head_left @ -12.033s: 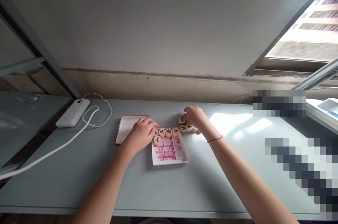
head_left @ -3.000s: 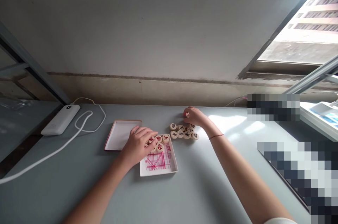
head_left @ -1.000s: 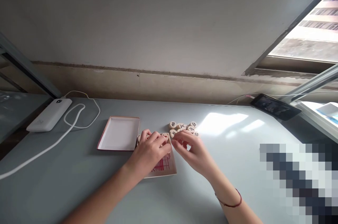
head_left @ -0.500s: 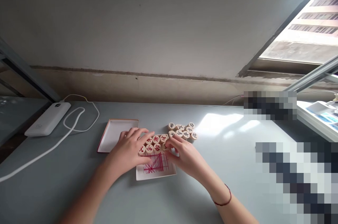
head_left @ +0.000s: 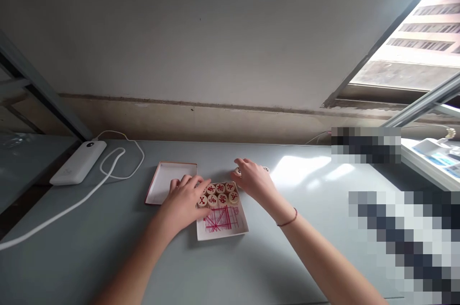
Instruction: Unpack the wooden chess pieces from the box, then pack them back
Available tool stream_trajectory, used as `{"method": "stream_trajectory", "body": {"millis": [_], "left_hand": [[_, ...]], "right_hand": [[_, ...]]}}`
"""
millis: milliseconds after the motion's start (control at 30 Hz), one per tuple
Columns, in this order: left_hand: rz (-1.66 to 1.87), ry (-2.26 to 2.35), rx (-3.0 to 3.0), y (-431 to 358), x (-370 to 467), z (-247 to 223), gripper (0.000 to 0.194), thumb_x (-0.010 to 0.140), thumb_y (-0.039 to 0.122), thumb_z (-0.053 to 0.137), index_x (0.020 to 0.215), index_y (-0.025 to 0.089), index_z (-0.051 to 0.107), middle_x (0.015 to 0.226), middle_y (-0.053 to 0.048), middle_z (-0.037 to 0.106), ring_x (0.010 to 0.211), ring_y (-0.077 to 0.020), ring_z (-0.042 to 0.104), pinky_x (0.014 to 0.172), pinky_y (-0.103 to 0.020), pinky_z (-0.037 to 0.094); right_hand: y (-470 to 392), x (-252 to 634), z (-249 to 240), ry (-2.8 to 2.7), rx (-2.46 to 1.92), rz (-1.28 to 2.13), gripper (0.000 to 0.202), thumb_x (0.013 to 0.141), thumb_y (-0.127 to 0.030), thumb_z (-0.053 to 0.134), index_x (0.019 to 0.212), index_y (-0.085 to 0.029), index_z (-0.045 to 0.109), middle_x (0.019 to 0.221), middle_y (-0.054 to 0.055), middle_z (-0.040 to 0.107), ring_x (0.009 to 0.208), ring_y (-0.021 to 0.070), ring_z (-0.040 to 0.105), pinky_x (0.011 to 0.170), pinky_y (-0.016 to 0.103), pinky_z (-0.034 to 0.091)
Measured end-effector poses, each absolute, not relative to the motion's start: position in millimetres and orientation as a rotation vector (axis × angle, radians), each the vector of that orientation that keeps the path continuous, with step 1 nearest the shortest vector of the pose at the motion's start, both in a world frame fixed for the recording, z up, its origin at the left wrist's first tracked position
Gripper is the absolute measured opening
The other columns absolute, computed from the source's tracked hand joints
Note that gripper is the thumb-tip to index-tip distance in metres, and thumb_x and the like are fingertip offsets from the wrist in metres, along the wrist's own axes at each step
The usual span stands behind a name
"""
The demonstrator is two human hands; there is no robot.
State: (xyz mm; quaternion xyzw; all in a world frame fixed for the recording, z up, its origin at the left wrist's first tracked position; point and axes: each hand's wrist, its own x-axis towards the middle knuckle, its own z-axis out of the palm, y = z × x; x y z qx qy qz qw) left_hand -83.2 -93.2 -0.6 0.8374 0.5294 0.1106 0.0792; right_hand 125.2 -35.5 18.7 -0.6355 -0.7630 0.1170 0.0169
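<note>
Right hand (head_left: 253, 181) back over loose pieces (head_left: 238, 170), grip unclear | left hand (head_left: 185, 199) fingers spread | tray (head_left: 240, 228): 7 pieces (head_left: 218, 194)

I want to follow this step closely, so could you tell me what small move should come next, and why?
Probably the right hand closes on one loose piece and carries it to the box, since it rests over that pile and the rows by the left hand leave space.
</note>
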Motion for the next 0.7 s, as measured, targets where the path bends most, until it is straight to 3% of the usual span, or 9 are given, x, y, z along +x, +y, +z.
{"method": "stream_trajectory", "body": {"millis": [100, 200, 367, 567, 700], "left_hand": [[0.374, 1.587, 2.494, -93, -87, 4, 0.053, 0.081, 0.045, 0.064, 0.129, 0.026, 0.052, 0.124, -0.008, 0.059, 0.11, -0.0277, 0.052, 0.086, -0.039, 0.039], [0.358, 1.592, 2.459, -91, -93, 11, 0.052, 0.081, 0.048, 0.063, 0.128, 0.028, 0.053, 0.126, -0.006, 0.058, 0.114, -0.0279, 0.05, 0.088, -0.04, 0.041], [0.493, 1.607, 2.41, -87, -95, 20, 0.037, 0.082, 0.034, 0.066, 0.118, 0.026, 0.061, 0.12, -0.005, 0.061, 0.112, -0.0269, 0.053, 0.092, -0.043, 0.045], [0.875, 1.352, 2.395, -87, -73, 24, 0.034, 0.087, 0.026, 0.061, 0.12, 0.027, 0.06, 0.109, -0.003, 0.064, 0.097, -0.0199, 0.062, 0.083, -0.032, 0.052], [0.925, 1.218, 2.328, -94, -67, 18, 0.024, 0.091, 0.02, 0.053, 0.113, 0.025, 0.06, 0.107, -0.002, 0.064, 0.087, -0.015, 0.065, 0.077, -0.026, 0.053]], "right_hand": [[-30, 116, 19, -2.411, -2.116, 0.316, 0.015, 0.086, -0.018, 0.047, 0.086, -0.019, 0.063, 0.083, 0.012, 0.066, 0.072, 0.0243, 0.065, 0.051, 0.026, 0.033], [-27, 112, 16, -2.403, -2.18, 0.269, 0.019, 0.083, -0.011, 0.047, 0.078, -0.018, 0.063, 0.075, 0.012, 0.066, 0.066, 0.0226, 0.064, 0.049, 0.026, 0.03], [-29, 114, 20, -2.368, -2.129, 0.284, 0.02, 0.084, -0.014, 0.047, 0.08, -0.017, 0.066, 0.072, 0.011, 0.067, 0.064, 0.0214, 0.063, 0.049, 0.026, 0.031], [-58, 117, 37, -2.021, -1.438, 1.011, 0.023, 0.084, -0.04, 0.056, 0.093, -0.021, 0.066, 0.088, 0.004, 0.071, 0.06, 0.014, 0.064, 0.057, 0.025, 0.047], [-73, 114, 29, -1.778, -1.179, 1.4, 0.028, 0.083, -0.043, 0.059, 0.094, -0.018, 0.064, 0.093, 0.007, 0.071, 0.069, 0.0158, 0.068, 0.059, 0.026, 0.054]]}}
